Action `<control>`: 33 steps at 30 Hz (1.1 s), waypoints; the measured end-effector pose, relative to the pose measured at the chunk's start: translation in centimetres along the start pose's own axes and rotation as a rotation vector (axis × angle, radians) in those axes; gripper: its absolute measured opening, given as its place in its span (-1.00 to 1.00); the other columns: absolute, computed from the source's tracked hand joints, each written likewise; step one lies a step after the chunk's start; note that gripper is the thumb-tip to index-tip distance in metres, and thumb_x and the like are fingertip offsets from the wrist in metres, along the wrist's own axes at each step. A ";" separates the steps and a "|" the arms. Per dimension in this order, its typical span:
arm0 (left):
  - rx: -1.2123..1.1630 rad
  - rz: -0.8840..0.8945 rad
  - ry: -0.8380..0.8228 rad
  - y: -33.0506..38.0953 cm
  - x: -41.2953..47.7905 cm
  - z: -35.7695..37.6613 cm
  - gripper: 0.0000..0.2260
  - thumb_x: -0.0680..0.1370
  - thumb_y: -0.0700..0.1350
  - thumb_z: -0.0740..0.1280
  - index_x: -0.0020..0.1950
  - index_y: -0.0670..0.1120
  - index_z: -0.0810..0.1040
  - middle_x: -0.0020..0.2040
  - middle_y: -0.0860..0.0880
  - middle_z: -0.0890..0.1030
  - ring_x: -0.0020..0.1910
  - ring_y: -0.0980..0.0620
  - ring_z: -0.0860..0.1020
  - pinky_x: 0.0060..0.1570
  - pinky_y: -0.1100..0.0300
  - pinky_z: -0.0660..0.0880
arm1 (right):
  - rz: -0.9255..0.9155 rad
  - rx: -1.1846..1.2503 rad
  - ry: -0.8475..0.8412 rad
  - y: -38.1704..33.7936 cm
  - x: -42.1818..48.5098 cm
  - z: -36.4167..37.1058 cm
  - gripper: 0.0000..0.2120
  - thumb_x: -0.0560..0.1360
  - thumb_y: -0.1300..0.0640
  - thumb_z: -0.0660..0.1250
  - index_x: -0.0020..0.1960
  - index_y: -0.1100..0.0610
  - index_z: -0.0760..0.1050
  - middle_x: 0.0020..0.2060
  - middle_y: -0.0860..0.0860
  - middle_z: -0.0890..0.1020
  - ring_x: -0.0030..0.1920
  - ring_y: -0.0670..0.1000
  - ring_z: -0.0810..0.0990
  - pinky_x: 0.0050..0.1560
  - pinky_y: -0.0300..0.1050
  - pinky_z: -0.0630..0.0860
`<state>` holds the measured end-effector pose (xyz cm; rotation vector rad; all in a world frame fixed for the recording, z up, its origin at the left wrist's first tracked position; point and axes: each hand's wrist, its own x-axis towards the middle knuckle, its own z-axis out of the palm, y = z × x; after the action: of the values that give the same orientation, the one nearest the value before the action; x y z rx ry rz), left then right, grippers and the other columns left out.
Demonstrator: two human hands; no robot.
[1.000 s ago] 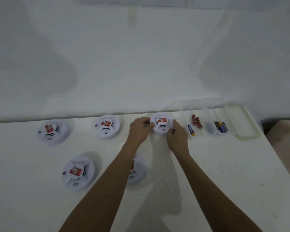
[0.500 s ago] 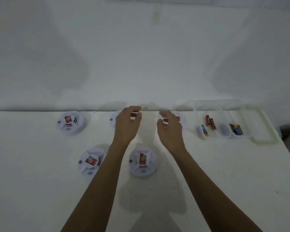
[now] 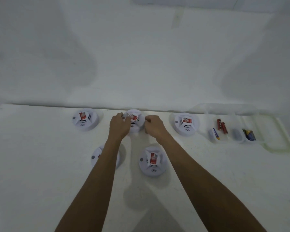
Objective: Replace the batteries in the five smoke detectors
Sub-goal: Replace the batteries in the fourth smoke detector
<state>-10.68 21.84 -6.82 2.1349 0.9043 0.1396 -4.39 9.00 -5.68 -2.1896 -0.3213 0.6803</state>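
Gripping the middle detector (image 3: 134, 120) of the back row from both sides: left hand (image 3: 118, 127) curled round its left rim, right hand (image 3: 155, 126) curled against its right rim, fingertips partly hidden behind the housing, so the exact hold not fully readable. Resting on the white tabletop (image 3: 40, 164), close to the wall edge. Left of this detector, one more detector (image 3: 85, 119); right of it, another (image 3: 185, 123), and further right the clear tray (image 3: 274, 144) with red batteries (image 3: 222, 126) and dark batteries (image 3: 249, 135). In front of the gripped detector, two more: one to the front right (image 3: 153, 161), and one to the front left (image 3: 115, 162), half covered by the left forearm.

Probably about to lift or twist it open. Possible troubles, as judgement only:
- Smooth round housing, so a slip out of the fingers if twisted with weak pressure.
- Left forearm passing just above the front-left detector, so a nudge or a push off position when pulling back.
- All five looking alike, none visibly opened, so easy to lose count of which one already done.
- Red and dark batteries lying in neighbouring compartments, so risk of mixing old with new.
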 end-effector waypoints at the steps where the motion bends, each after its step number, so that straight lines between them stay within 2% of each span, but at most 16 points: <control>1: -0.029 -0.005 0.014 0.2 -0.2 0.0 -0.74 0.59 -0.10 0.19 -0.01 -0.31 0.50 -0.03 -0.28 0.59 -0.01 -0.25 0.53 -0.11 0.13 0.33 | 0.014 0.048 0.006 0.0 0.1 0.0 -0.79 0.42 0.31 0.12 -0.10 0.41 0.47 -0.29 0.26 0.47 -0.28 0.07 0.41 -0.25 -0.09 0.33; 3: -0.083 -0.011 0.030 0.4 -1.0 -0.4 -0.71 0.59 -0.08 0.17 -0.05 -0.30 0.52 -0.08 -0.24 0.60 -0.05 -0.22 0.54 -0.13 0.13 0.36 | 0.030 0.179 0.016 -0.2 -0.3 -0.1 -0.77 0.44 0.28 0.15 0.02 0.31 0.49 -0.16 0.24 0.59 -0.23 0.14 0.52 -0.19 0.00 0.50; 6: -0.173 -0.028 0.059 1.3 -2.4 -0.8 -0.70 0.60 -0.01 0.18 0.10 -0.21 0.55 0.03 -0.14 0.61 -0.03 -0.07 0.52 0.00 0.11 0.43 | 0.064 0.389 0.018 -0.5 -1.4 -0.9 -0.79 0.47 0.26 0.18 0.09 0.15 0.43 0.00 0.19 0.60 -0.03 0.19 0.62 0.00 0.09 0.62; 9: -0.284 -0.014 0.056 2.5 -4.4 -1.4 -0.65 0.58 0.08 0.22 0.22 -0.13 0.51 0.12 -0.08 0.59 0.00 0.01 0.51 0.05 0.12 0.47 | 0.004 0.575 0.046 -0.7 -3.4 -2.0 -0.80 0.50 0.25 0.20 0.12 0.18 0.41 0.03 0.16 0.60 0.01 0.18 0.63 -0.05 0.04 0.65; 12: -0.407 -0.001 -0.008 3.2 -6.8 -2.1 -0.53 0.52 0.19 0.27 0.32 -0.07 0.44 0.20 -0.04 0.56 0.10 0.01 0.54 0.13 0.00 0.53 | -0.070 0.702 0.084 -0.9 -6.4 -3.2 -0.81 0.55 0.23 0.21 0.15 0.20 0.44 0.07 0.14 0.61 0.04 0.16 0.63 -0.17 -0.09 0.63; 14: -0.469 -0.001 -0.064 3.7 -8.4 -2.6 -0.48 0.47 0.24 0.30 0.32 -0.02 0.42 0.23 -0.02 0.55 0.13 0.01 0.54 0.14 -0.03 0.54 | -0.092 0.774 0.099 -0.9 -8.7 -3.8 -0.81 0.58 0.23 0.21 0.18 0.20 0.45 0.07 0.13 0.62 0.02 0.16 0.65 -0.17 -0.10 0.61; 16: -0.596 -0.028 -0.132 4.6 -10.1 -3.0 -0.54 0.49 0.23 0.29 0.26 -0.02 0.44 0.20 0.01 0.55 0.06 0.10 0.57 0.17 -0.02 0.52 | -0.137 0.812 0.080 -0.7 -11.4 -4.4 -0.82 0.61 0.23 0.18 0.18 0.21 0.46 0.03 0.10 0.64 -0.02 0.14 0.67 -0.12 -0.09 0.62; 18: -0.742 -0.067 -0.216 5.5 -12.1 -3.5 -0.69 0.56 0.12 0.23 0.17 -0.06 0.45 0.13 -0.01 0.54 -0.02 0.18 0.60 0.24 -0.02 0.46 | -0.195 0.802 0.044 -0.5 -14.0 -4.8 -0.81 0.64 0.23 0.13 0.14 0.21 0.48 -0.04 0.05 0.68 -0.06 0.10 0.68 -0.10 -0.10 0.63; 19: -0.749 -0.079 -0.248 5.6 -13.0 -3.6 -0.62 0.52 0.16 0.23 0.21 -0.07 0.44 0.17 -0.04 0.53 0.04 0.10 0.59 0.25 -0.05 0.46 | -0.222 0.771 0.045 -0.5 -15.2 -4.9 -0.81 0.63 0.24 0.13 0.14 0.23 0.49 -0.05 0.06 0.68 -0.07 0.09 0.68 -0.09 -0.10 0.63; 21: -0.824 -0.092 -0.341 5.3 -15.0 -3.7 -0.33 0.37 0.35 0.25 0.32 -0.07 0.43 0.25 -0.14 0.53 0.18 -0.11 0.55 0.21 -0.12 0.48 | -0.244 0.666 0.076 -0.3 -17.0 -5.0 -0.81 0.61 0.26 0.18 0.13 0.28 0.51 -0.02 0.13 0.67 -0.05 0.12 0.67 -0.03 -0.03 0.63; 22: -0.920 -0.086 -0.410 5.1 -15.7 -3.7 -0.28 0.36 0.38 0.26 0.33 -0.09 0.44 0.22 -0.17 0.56 0.17 -0.14 0.56 0.19 -0.11 0.50 | -0.240 0.611 0.096 -0.3 -17.8 -4.9 -0.82 0.60 0.27 0.20 0.13 0.28 0.52 0.00 0.14 0.66 -0.04 0.13 0.67 0.01 0.01 0.62; 23: -1.004 -0.076 -0.460 4.9 -16.5 -3.9 -0.31 0.40 0.36 0.25 0.33 -0.11 0.46 0.17 -0.18 0.60 0.14 -0.13 0.58 0.14 -0.07 0.52 | -0.243 0.546 0.128 -0.1 -18.6 -4.8 -0.83 0.58 0.27 0.23 0.12 0.27 0.54 0.00 0.13 0.66 -0.04 0.10 0.67 0.04 0.02 0.62; 26: -1.219 -0.100 -0.572 4.6 -18.2 -4.1 -0.47 0.45 0.24 0.14 0.22 -0.06 0.56 0.06 -0.15 0.66 0.02 -0.06 0.64 0.03 0.05 0.59 | -0.268 0.358 0.244 0.0 -20.8 -5.0 -0.86 0.53 0.22 0.32 0.07 0.15 0.59 -0.04 0.01 0.67 -0.09 -0.13 0.63 -0.05 -0.29 0.59; 28: -1.325 -0.086 -0.644 4.3 -18.9 -4.0 -0.49 0.45 0.25 0.10 0.10 -0.02 0.66 0.06 -0.14 0.66 0.02 -0.06 0.64 0.02 0.07 0.59 | -0.260 0.302 0.289 -0.3 -22.5 -5.3 -0.84 0.49 0.15 0.37 0.07 0.11 0.59 -0.05 -0.04 0.66 -0.12 -0.19 0.60 -0.16 -0.42 0.52; 30: -1.416 -0.072 -0.719 3.9 -19.7 -4.1 -0.46 0.42 0.30 0.15 0.14 -0.03 0.65 0.15 -0.17 0.63 0.11 -0.12 0.60 0.07 0.01 0.57 | -0.282 0.243 0.322 -0.6 -24.0 -5.5 -0.77 0.45 0.06 0.43 0.08 0.07 0.58 -0.09 -0.06 0.64 -0.15 -0.16 0.60 -0.20 -0.44 0.49; 33: -1.498 -0.048 -0.833 3.2 -20.8 -3.6 -0.35 0.37 0.30 0.34 0.30 -0.10 0.53 0.25 -0.23 0.55 0.22 -0.20 0.53 0.16 -0.06 0.50 | -0.309 0.091 0.346 -1.2 -25.9 -5.4 -0.63 0.38 -0.09 0.45 0.12 0.03 0.57 -0.09 -0.08 0.62 -0.17 -0.15 0.59 -0.20 -0.47 0.48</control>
<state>-25.58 9.33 1.83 0.6129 0.1403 -0.0940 -22.64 -4.91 7.55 -2.0642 -0.4245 0.1395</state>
